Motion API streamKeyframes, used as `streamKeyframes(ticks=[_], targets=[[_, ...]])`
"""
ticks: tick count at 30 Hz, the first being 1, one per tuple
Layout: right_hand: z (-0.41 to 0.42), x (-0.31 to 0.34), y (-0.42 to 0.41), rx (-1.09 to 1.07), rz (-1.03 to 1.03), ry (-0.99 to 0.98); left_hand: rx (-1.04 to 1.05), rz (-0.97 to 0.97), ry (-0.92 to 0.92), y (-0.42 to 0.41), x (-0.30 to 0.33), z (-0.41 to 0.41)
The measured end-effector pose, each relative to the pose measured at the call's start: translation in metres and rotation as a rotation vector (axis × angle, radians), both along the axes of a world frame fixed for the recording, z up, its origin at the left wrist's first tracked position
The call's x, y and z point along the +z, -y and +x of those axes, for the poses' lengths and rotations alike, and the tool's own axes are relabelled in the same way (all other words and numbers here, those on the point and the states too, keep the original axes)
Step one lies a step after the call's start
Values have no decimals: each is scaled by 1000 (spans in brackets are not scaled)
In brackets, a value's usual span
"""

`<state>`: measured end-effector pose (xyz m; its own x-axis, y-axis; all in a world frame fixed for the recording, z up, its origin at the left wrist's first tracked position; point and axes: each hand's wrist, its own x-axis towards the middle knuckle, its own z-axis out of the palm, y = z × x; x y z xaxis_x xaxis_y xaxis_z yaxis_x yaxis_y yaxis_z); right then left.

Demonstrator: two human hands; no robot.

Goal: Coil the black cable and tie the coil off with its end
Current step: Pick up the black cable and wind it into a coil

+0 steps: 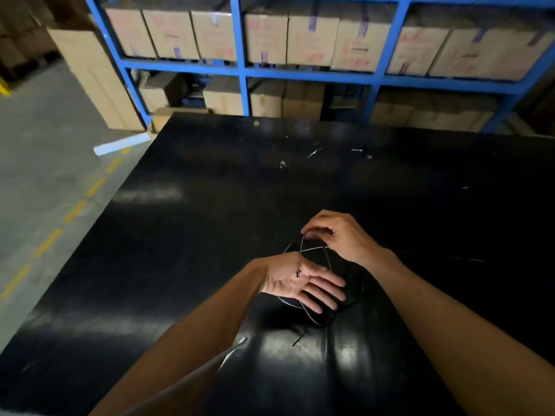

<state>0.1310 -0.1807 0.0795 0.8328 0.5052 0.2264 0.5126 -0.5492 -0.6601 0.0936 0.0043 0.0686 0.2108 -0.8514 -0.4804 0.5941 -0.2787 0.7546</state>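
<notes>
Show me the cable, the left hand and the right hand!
cable [312, 250]: head view, strand between the hands.
left hand [295, 282]: head view, palm.
right hand [342, 235]: head view, back of hand.

Black cable [303, 307], black table [210, 181], blue shelving [243, 73].

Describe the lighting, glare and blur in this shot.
Head view: dim overall; soft glare patches on the glossy black table; the black cable shows only by thin highlights near the left hand and right hand; shelf boxes blurred; wide-angle bending at edges.
</notes>
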Motion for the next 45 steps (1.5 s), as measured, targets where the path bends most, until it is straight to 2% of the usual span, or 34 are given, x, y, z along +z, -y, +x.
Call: streamKeyframes(ticks=[4,11,15,20,29,34,37,42,45], targets=[[-3,11,16,-96,-109,40,-63,-130,50,8,29,3],[-5,40,33,-226,64,-92,-138,-398,149,14,78,5],[-15,41,42,-306,228,-100,55,-532,246,4,134,32],[-35,41,44,-366,199,-112,410,-523,316,-18,194,76],[-49,75,59,-276,121,-50,525,-311,335,-45,180,107],[-22,139,79,-256,-104,95,398,-83,391,-58,159,97],[0,190,79,-193,-272,227,267,15,348,-47,153,83],[29,244,66,-193,-308,475,49,-13,290,-20,155,60],[40,245,60,-265,-242,505,-4,-91,307,-12,163,49]])
